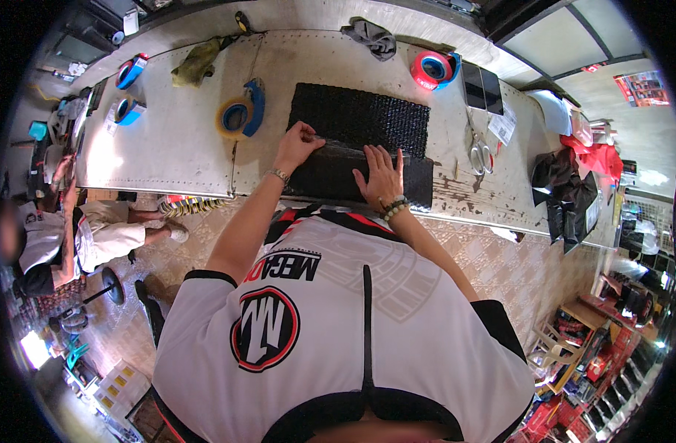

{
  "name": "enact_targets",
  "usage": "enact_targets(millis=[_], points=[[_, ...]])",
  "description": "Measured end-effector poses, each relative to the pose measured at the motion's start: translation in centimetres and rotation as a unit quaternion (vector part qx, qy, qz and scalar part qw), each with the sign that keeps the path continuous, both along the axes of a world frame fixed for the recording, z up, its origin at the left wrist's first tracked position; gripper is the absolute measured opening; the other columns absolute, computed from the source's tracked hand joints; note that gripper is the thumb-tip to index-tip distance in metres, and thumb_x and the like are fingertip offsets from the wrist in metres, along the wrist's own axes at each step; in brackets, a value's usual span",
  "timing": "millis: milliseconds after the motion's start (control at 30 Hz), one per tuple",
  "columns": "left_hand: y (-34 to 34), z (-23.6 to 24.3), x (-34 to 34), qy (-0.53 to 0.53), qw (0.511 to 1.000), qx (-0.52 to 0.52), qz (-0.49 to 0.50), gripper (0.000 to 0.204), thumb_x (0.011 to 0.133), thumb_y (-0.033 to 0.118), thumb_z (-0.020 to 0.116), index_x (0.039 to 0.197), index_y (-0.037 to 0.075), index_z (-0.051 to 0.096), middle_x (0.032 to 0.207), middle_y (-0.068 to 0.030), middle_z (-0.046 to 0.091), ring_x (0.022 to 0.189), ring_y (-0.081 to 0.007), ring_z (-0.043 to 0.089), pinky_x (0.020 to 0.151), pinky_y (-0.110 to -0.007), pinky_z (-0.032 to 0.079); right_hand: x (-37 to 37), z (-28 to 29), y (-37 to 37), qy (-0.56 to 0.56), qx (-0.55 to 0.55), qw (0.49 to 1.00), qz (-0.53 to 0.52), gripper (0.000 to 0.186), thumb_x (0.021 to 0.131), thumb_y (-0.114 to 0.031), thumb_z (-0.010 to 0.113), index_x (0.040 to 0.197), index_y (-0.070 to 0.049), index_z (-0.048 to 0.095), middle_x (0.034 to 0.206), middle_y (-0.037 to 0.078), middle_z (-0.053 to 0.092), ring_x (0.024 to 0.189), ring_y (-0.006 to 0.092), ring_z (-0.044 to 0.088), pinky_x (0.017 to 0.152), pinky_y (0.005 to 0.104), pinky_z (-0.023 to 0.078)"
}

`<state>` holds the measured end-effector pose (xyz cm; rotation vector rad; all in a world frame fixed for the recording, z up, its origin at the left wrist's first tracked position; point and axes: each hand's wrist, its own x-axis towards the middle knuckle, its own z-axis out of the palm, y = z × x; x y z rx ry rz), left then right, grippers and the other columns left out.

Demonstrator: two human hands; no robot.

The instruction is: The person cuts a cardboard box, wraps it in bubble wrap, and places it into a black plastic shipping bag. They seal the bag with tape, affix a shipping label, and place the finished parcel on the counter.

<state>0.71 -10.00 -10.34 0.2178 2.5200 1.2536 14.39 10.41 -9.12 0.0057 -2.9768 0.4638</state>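
Before me on the table lies a sheet of black bubble wrap, its near part covered by a smoother black layer. A shiny strip of clear tape runs across the line where the two meet. My left hand is closed, thumb and fingertips pinching the tape's left end. Flat on the smoother layer rests my right hand, fingers stretched and slightly spread, their tips by the tape.
Left of the wrap stands a blue dispenser with a tape roll. Scissors and dark flat panels lie right, below a red tape roll. Black plastic bags hang at the right end. Another person sits at far left.
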Motion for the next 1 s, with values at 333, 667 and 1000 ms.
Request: enact_targets(millis=[333, 667, 1000], points=[[3.5, 1.3, 3.9, 0.169, 0.941, -0.115, -0.269, 0.035, 0.088, 0.034, 0.064, 0.113, 0.008, 0.063, 0.107, -0.0131, 0.065, 0.112, -0.0322, 0.055, 0.1, -0.045, 0.042, -1.0, 0.4, 1.1, -0.014, -0.052, 0.998, 0.011, 0.057, 0.085, -0.049, 0.058, 0.119, -0.003, 0.056, 0.118, 0.015, 0.059, 0.117, 0.0313, 0.052, 0.109, 0.0485, 0.029], [2.4, 4.4, 9.7, 0.025, 0.972, -0.104, -0.208, 0.056, 0.094, 0.057, 0.046, 0.089, 0.009, 0.074, 0.094, -0.0155, 0.07, 0.09, -0.0346, 0.062, 0.084, -0.045, 0.048, -12.3, -2.7, 11.7, 0.048, -0.017, 0.995, -0.081, 0.063, 0.082, -0.061, 0.061, 0.11, -0.005, 0.062, 0.117, 0.017, 0.059, 0.117, 0.0345, 0.052, 0.102, 0.0477, 0.036], [0.6, -3.3, 10.5, -0.298, 0.95, 0.057, 0.078, 0.073, 0.088, 0.068, 0.05, 0.079, -0.001, 0.07, 0.069, -0.0114, 0.068, 0.065, -0.0212, 0.068, 0.06, -0.035, 0.053, -20.0, 1.3, 12.6, -0.383, 0.008, 0.91, 0.156, 0.061, 0.071, -0.058, 0.07, 0.085, 0.001, 0.07, 0.083, 0.02, 0.07, 0.082, 0.0314, 0.068, 0.073, 0.0424, 0.049]])
